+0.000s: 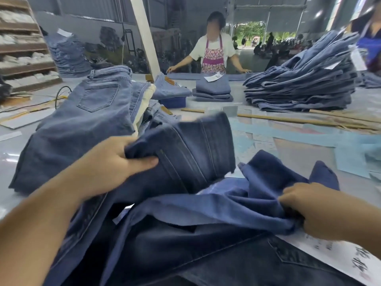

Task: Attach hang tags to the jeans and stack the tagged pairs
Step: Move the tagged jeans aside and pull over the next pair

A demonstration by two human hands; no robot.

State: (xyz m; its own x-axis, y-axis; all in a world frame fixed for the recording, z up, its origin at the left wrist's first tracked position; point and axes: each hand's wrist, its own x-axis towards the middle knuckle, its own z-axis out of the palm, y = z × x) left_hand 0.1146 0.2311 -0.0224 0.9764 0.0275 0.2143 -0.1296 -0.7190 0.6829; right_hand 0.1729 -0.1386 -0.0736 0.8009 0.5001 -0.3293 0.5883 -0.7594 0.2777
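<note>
Head view: dark jeans [185, 234] lie rumpled on the counter [299, 159] right in front. The left hand [115, 162] has its grip curled round a folded leg; the right hand [309, 209] bunches another part in its grip. A jeans stack [305, 87] sits far right.

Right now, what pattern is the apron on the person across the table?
Floral apron, pink and purple, in the head view.
</note>
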